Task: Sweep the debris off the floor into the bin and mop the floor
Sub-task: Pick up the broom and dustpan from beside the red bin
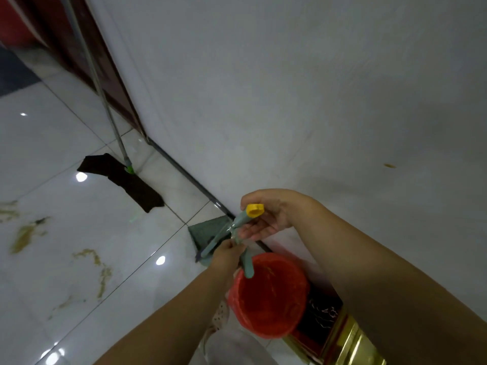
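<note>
Though blurred, left hand (228, 255) and right hand (272, 216), grips seemingly tight on teal handle (224, 231).

light: dim and cool, coming from overhead, we judge | glare: small white spots on the glossy floor (52, 143) | shadows: soft, broad on the wall (316, 101) | focus: we see mild blur throughout | edges: lines bowed by wide lens
</note>
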`<state>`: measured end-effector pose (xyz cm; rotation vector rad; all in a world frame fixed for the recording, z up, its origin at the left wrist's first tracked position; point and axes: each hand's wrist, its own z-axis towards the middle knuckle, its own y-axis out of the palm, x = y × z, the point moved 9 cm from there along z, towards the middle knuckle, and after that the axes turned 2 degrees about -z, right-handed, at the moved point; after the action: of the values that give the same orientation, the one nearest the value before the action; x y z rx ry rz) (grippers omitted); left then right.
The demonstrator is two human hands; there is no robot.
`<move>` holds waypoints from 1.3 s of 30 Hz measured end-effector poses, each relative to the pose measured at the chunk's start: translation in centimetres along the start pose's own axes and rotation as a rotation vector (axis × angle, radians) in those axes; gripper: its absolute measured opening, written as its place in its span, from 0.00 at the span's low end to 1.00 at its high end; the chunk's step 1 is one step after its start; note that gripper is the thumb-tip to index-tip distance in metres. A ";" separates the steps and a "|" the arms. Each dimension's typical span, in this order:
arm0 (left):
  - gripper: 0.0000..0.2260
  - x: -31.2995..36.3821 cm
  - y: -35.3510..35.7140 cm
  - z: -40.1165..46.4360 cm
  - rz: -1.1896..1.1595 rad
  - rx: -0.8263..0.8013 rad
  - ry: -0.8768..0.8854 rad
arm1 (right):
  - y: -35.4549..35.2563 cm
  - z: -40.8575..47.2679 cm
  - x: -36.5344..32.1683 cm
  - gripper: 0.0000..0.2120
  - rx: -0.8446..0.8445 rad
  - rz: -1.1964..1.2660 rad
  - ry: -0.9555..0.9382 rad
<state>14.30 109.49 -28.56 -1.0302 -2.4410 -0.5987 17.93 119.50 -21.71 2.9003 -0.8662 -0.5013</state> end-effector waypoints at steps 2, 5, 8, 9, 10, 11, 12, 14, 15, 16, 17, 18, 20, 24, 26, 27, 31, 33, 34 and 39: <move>0.05 -0.5 -1.9 -0.3 0.005 0.048 0.013 | 0.8 0.1 0.2 0.16 -0.006 -0.056 0.029; 0.07 -0.7 -4.1 -1.0 0.082 0.044 0.030 | 2.5 0.4 0.7 0.16 -0.020 -0.103 0.078; 0.07 -1.0 -6.3 -1.9 0.149 0.040 0.054 | 4.8 0.6 0.9 0.15 -0.014 -0.211 0.128; 0.07 -0.9 -7.1 -2.2 0.179 0.049 0.069 | 5.5 0.6 0.7 0.14 0.005 -0.269 0.141; 0.07 -0.7 -7.8 -2.5 0.211 0.059 0.082 | 6.3 0.6 0.5 0.14 0.020 -0.326 0.153; 0.07 -0.6 -8.5 -2.7 0.234 0.063 0.094 | 7.1 0.6 0.4 0.13 0.026 -0.371 0.167; 0.07 -0.5 -9.2 -2.9 0.252 0.070 0.105 | 8.1 0.6 0.3 0.13 0.020 -0.399 0.184; 0.07 -0.3 -10.8 -3.3 0.285 0.089 0.120 | 10.0 0.8 0.0 0.12 0.001 -0.420 0.198; 0.06 -0.2 -11.7 -3.5 0.299 0.100 0.129 | 10.9 0.9 -0.2 0.10 -0.004 -0.414 0.195; 0.05 -0.1 -12.6 -3.7 0.309 0.106 0.139 | 11.8 1.0 -0.4 0.09 -0.008 -0.396 0.189; 0.04 -0.1 -13.5 -3.7 0.314 0.105 0.147 | 12.7 1.2 -0.6 0.07 -0.012 -0.368 0.182; 0.03 0.0 -14.3 -3.9 0.316 0.105 0.148 | 13.6 1.4 -0.8 0.06 -0.015 -0.335 0.175; 0.03 0.1 -16.0 -4.2 0.301 0.109 0.148 | 15.5 1.8 -0.9 0.04 -0.014 -0.282 0.165; 0.10 0.7 -19.2 -5.6 0.360 0.156 0.237 | 18.8 2.8 -0.4 0.03 0.006 -0.280 0.193; 0.13 1.0 -21.3 -6.5 0.430 0.206 0.272 | 20.2 3.3 -0.4 0.03 0.050 -0.370 0.198; 0.13 1.2 -22.4 -6.9 0.486 0.235 0.295 | 20.9 3.5 -0.3 0.04 0.066 -0.404 0.203; 0.14 1.8 -26.7 -8.8 0.672 0.342 0.380 | 24.8 4.7 0.0 0.06 0.096 -0.440 0.205; 0.15 1.7 -28.8 -9.6 0.704 0.381 0.398 | 27.1 5.4 0.2 0.07 0.107 -0.462 0.190; 0.15 1.6 -29.9 -10.0 0.726 0.402 0.410 | 28.1 5.7 0.2 0.08 0.111 -0.466 0.175; 0.16 2.0 -34.1 -11.9 0.816 0.511 0.456 | 32.1 5.9 -0.2 0.07 0.141 -0.475 0.078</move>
<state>-9.80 82.66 -25.40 -1.3337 -1.4670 0.0708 -0.91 92.88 -22.04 3.2313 -0.1999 -0.3603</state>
